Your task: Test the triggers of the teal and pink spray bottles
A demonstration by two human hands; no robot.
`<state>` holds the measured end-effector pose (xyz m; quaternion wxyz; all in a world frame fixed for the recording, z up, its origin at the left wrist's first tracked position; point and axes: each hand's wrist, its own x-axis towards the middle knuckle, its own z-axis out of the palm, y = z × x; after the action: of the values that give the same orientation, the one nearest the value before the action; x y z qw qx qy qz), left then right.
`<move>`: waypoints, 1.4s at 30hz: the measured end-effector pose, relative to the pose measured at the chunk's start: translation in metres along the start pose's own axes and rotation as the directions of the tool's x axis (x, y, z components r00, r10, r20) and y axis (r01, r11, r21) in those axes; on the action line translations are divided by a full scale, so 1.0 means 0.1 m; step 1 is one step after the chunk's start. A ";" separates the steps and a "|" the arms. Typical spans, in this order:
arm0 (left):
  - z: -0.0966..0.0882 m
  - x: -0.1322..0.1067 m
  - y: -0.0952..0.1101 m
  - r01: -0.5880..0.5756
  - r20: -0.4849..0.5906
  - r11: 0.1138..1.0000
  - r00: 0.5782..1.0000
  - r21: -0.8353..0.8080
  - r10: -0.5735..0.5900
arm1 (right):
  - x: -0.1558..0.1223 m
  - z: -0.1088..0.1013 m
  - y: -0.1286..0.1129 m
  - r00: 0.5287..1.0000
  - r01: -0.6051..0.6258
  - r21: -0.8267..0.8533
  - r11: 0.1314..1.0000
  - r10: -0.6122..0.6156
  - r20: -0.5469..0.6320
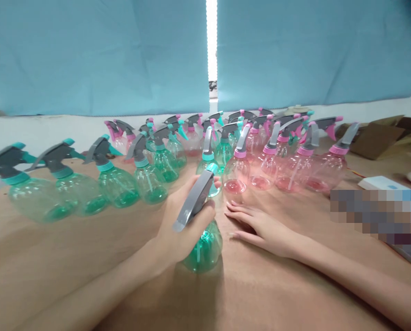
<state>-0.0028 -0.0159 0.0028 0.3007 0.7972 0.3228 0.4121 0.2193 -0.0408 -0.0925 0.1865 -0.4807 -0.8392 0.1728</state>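
My left hand (182, 225) is wrapped round the neck of a green spray bottle (203, 250) with a grey trigger head and a teal nozzle. The bottle is close in front of me, its nozzle facing away; whether its base touches the table cannot be made out. My right hand (260, 227) lies flat on the wooden table (267, 294), fingers apart, holding nothing. Just beyond it stands a pink spray bottle (235, 177). Past my left hand, another green spray bottle (209, 158) is partly covered by my fingers.
Several green spray bottles (118, 184) form a row on the left. Several pink ones (321, 170) stand on the right, with mixed colours behind. A cardboard box (378, 138), a white box (383, 183) and a pixelated patch lie at the right. A blue curtain (98, 55) hangs behind.
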 end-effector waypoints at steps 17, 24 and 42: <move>0.00 0.01 0.01 -0.001 -0.011 1.000 1.000 0.000 0.001 | -0.01 0.00 0.02 0.999 0.021 0.044 0.999 -0.019 -0.031; 0.01 0.01 0.00 0.001 -0.006 1.000 1.000 -0.005 -0.001 | -0.01 0.00 0.02 1.000 0.022 0.046 0.999 -0.021 -0.022; 0.01 0.01 0.01 0.023 -0.004 0.999 1.000 -0.044 -0.023 | -0.01 0.01 0.03 1.000 0.018 0.027 0.999 -0.018 -0.013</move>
<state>-0.0011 -0.0161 0.0039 0.3220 0.7857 0.3235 0.4176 0.2216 -0.0399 -0.0951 0.1998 -0.4714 -0.8400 0.1796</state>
